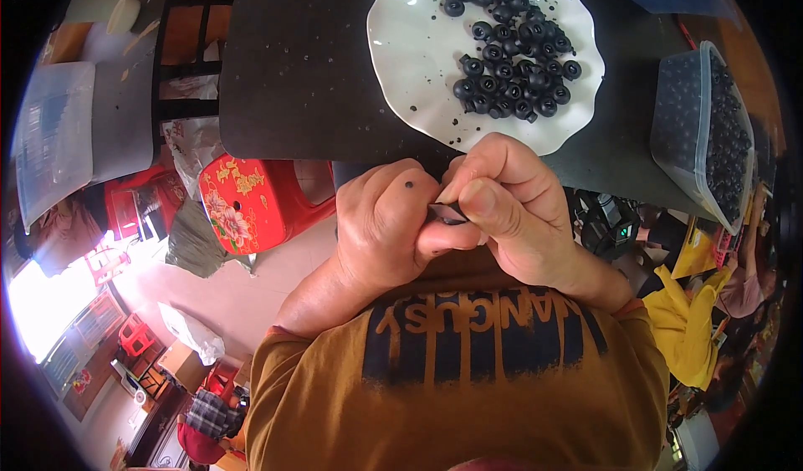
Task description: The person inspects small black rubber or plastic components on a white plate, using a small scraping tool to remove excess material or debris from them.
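Note:
My left hand (385,220) is closed, its thumb and curled fingers pressed round a small black part that is mostly hidden. Against it, thumb and forefinger of my right hand (523,212) pinch a small flat grey blade-like piece (448,214). Both hands meet in front of my chest, just short of the table edge. Beyond them, a white plate with a wavy rim (397,78) bears a heap of small round black parts (519,61), each with a ring-like opening. Black crumbs are scattered over the plate, and a black speck sticks to my left hand.
The dark table (293,78) extends beyond my hands. A clear plastic tub (682,111) full of black parts stands at its right end. A red stool (247,207) with a flower pattern is at the left, and a yellow cloth (686,329) hangs at the right.

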A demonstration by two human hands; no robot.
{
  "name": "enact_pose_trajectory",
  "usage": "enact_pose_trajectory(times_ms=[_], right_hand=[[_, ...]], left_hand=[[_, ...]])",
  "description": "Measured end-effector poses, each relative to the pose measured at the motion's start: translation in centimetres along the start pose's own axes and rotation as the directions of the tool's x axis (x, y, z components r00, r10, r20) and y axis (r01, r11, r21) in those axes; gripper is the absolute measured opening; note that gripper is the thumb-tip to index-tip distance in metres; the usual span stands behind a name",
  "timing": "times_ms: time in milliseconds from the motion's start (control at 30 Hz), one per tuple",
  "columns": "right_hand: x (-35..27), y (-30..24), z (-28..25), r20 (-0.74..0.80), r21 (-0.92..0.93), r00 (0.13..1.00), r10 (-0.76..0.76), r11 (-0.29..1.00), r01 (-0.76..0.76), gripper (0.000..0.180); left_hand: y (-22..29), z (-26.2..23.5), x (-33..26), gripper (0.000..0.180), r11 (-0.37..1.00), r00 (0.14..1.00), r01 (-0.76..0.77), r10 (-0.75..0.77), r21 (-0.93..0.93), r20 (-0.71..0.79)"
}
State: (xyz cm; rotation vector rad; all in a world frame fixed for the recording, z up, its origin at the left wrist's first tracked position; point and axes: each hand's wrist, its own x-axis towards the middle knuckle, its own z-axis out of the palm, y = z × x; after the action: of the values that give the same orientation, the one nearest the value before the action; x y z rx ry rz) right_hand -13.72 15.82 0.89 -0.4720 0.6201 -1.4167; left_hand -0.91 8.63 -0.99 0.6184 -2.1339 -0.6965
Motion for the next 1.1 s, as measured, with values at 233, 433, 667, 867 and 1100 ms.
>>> enact_pose_trajectory(times_ms=[233, 433, 667, 867, 1100], right_hand=[[0.0, -0.2, -0.1, -0.009, -0.039, 1.0, 0.014, 0.999, -0.014, 0.013], [0.4, -0.8, 0.9, 0.018, -0.108, 0.999, -0.03, 0.994, 0.032, 0.013], [6.6, -5.1, 4.9, -0.043, -0.582, 0.93, -0.365, 0.766, 0.273, 0.018], [13.2, -13.0, 8.7, 0.108, -0.804, 0.797, -0.594, 0.419, 0.421, 0.028], [8.7, -8.7, 2.0, 0.317, -0.936, 0.804, -0.503, -0.028, 0.352, 0.016]], left_hand=[[-0.4, -0.4, -0.1, 0.05, 0.995, 0.995, -0.052, 0.044, 0.086, 0.091], [-0.2, -0.4, -0.3, 0.05, 1.0, 1.0, -0.018, 0.018, -0.019, 0.008], [0.5, -1.6, -2.1, 0.049, 0.875, 0.945, 0.303, -0.226, -0.378, 0.236], [2.0, -2.0, -2.5, 0.038, 0.827, 0.915, 0.343, -0.186, -0.445, 0.359], [-0.4, -1.8, -6.0, 0.045, 0.55, 0.765, 0.644, -0.47, -0.531, 0.441]])
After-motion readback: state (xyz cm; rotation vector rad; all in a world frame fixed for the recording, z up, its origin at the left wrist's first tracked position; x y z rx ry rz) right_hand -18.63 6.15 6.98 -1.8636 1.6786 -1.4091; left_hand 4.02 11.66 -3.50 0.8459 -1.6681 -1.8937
